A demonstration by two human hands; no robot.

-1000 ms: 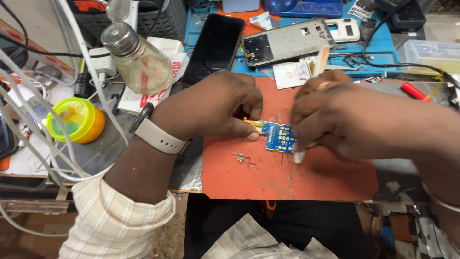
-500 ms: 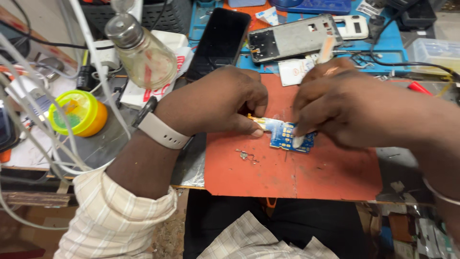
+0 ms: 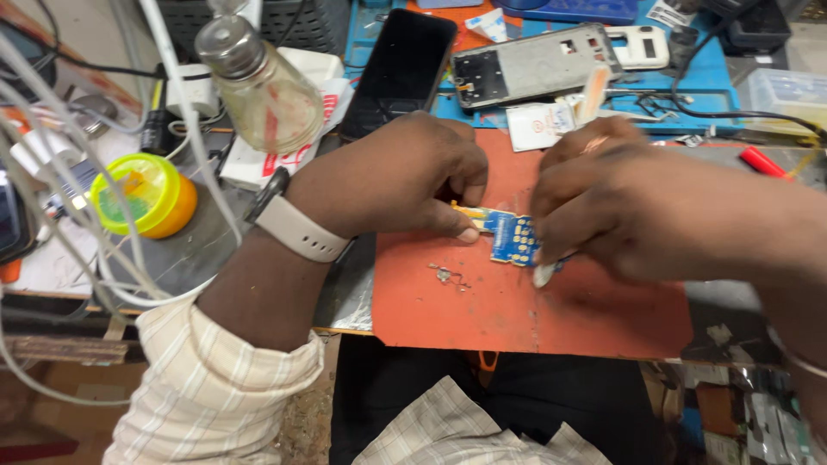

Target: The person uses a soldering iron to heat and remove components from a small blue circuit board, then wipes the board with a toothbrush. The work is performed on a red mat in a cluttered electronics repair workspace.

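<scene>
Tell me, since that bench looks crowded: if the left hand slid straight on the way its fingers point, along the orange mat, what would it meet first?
Most likely the right hand. The left hand points across the small blue circuit board it pins on the orange mat, and the right hand's fingers sit on the board's far side.

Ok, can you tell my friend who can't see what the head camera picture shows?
Two bare hands work on a small blue circuit board lying on an orange mat: the left hand pins it down, and the right hand presses a white-tipped tool against it. A glass bottle and black phone sit behind.
</scene>
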